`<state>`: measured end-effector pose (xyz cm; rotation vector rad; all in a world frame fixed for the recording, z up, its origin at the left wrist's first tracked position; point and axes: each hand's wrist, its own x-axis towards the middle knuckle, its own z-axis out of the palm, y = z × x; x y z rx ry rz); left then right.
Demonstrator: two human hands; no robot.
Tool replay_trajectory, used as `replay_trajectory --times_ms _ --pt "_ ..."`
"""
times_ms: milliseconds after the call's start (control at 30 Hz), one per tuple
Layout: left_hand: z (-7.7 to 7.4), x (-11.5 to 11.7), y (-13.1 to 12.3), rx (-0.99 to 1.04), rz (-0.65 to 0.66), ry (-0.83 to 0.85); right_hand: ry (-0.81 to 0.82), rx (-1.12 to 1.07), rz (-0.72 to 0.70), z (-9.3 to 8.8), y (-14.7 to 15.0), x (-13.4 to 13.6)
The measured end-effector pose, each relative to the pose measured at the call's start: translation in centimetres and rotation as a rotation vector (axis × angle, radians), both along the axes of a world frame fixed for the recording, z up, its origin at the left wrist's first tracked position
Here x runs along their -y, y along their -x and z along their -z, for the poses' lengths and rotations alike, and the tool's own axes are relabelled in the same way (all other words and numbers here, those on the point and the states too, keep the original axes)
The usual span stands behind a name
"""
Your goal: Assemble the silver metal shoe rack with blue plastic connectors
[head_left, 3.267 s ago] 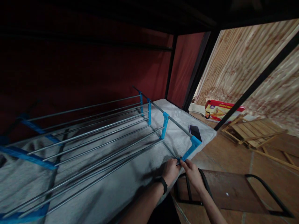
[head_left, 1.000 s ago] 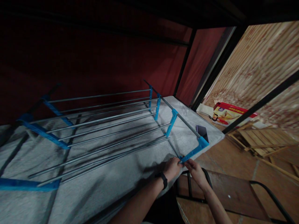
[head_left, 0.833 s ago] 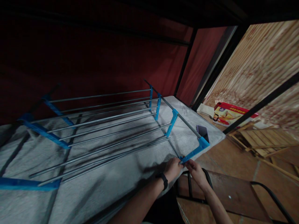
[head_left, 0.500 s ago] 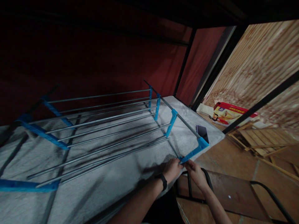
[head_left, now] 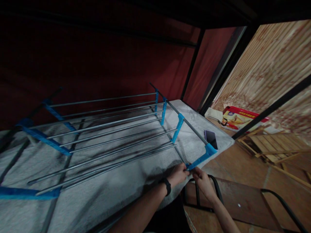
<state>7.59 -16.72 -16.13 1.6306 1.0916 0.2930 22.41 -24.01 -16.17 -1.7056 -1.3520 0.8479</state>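
A rack of grey metal tubes [head_left: 116, 121] joined by blue plastic brackets lies on a pale fabric cover. Near its front right corner, my left hand [head_left: 178, 174] has its fingers closed round the lower end of a blue bracket [head_left: 202, 158], where a tube meets it. A black band circles that wrist. Just right of this bracket end, my right hand [head_left: 204, 183] is closed, fingertips pinched together; whether a small thing sits in them is hidden. Several tubes run left from the middle bracket [head_left: 179, 127], and some loose ends rest over the left front bracket [head_left: 29, 193].
A phone [head_left: 211, 139] lies on the cover beside the rack's right side. Dark posts [head_left: 225, 68] frame the bed-like surface. On the floor to the right are a brown bench [head_left: 245, 200] with black metal legs, wooden slats [head_left: 277, 145] and a red-and-yellow box [head_left: 243, 118].
My right hand has shifted slightly down, a little away from the bracket end. My left hand stays on the joint, and the rack looks almost unmoved.
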Motion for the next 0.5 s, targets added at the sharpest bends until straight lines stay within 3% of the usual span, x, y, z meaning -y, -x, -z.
replay_trajectory --times_ms 300,500 --pt "-1.3 0.7 0.6 0.016 0.05 -0.106 0.01 -0.08 -0.016 0.0 -0.1 -0.1" --pt "-1.6 0.7 0.8 0.004 0.047 -0.079 0.02 -0.097 -0.003 0.0 0.0 -0.1"
